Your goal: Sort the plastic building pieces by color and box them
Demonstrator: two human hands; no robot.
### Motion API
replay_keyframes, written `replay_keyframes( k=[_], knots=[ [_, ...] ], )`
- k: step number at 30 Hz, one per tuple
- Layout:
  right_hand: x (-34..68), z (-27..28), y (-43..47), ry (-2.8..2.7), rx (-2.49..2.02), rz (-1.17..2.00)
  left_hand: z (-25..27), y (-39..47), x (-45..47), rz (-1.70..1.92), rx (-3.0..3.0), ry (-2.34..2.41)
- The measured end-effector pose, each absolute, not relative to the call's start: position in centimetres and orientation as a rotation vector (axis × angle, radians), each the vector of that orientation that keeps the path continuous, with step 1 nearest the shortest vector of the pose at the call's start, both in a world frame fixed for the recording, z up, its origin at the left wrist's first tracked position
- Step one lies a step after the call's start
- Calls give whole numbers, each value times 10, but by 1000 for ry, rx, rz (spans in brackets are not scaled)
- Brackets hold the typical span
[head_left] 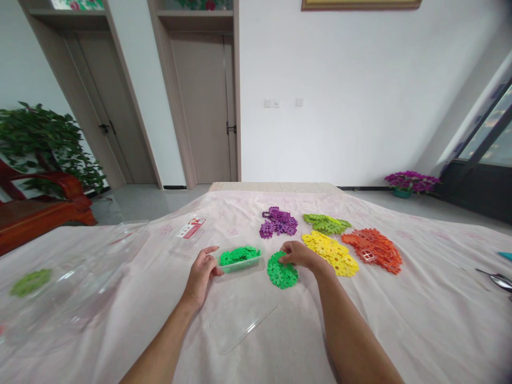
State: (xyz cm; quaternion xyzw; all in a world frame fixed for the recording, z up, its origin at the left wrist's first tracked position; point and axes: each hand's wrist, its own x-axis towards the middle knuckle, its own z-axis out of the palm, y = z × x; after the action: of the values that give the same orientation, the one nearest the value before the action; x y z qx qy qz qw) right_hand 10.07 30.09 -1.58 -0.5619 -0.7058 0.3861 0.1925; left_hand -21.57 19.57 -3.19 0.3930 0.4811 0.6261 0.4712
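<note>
My left hand [203, 271] grips the left end of a clear plastic box [243, 266], thumb and fingers closed on its wall. Green snowflake-shaped plastic pieces [239, 255] lie heaped inside that box. To its right, my right hand [299, 254] has its fingers bent down and pinched at the upper edge of a small pile of green snowflake pieces [282, 276] on the cloth. The fingertips are partly hidden, so how many pieces they hold does not show. A clear plastic lid [236, 320] lies flat between my forearms, in front of the box.
Beyond the hands lie piles of purple pieces [279, 222], light green pieces [326, 224], yellow pieces [332, 253] and orange-red pieces [374, 249]. A labelled clear lid [192, 229] rests behind my left hand. Clear containers [76, 290] stand at left; a spoon [500, 280] lies at far right.
</note>
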Motion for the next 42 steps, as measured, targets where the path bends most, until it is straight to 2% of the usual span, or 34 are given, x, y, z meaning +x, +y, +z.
replay_keyframes(
  k=[5,14,21,25,31,39,42],
  knots=[
    [106,-22,302,-1842,-1553,1254,-32,195,-216,1541,951,1171],
    [112,-23,312,-1575,-1401,1048,-33,196,-216,1536,969,1175],
    [74,11,297,-1278,-1084,1148,-30,195,-214,1534,957,1181],
    [47,20,288,-1432,-1017,1227,-30,194,-214,1534,958,1185],
    [68,17,293,-1781,-1373,846,-31,195,-215,1542,967,1174],
    [79,14,279,-2425,-1666,844,-31,195,-215,1536,966,1177],
    [70,11,274,-2525,-1723,747,-32,195,-215,1529,970,1180]
  ],
)
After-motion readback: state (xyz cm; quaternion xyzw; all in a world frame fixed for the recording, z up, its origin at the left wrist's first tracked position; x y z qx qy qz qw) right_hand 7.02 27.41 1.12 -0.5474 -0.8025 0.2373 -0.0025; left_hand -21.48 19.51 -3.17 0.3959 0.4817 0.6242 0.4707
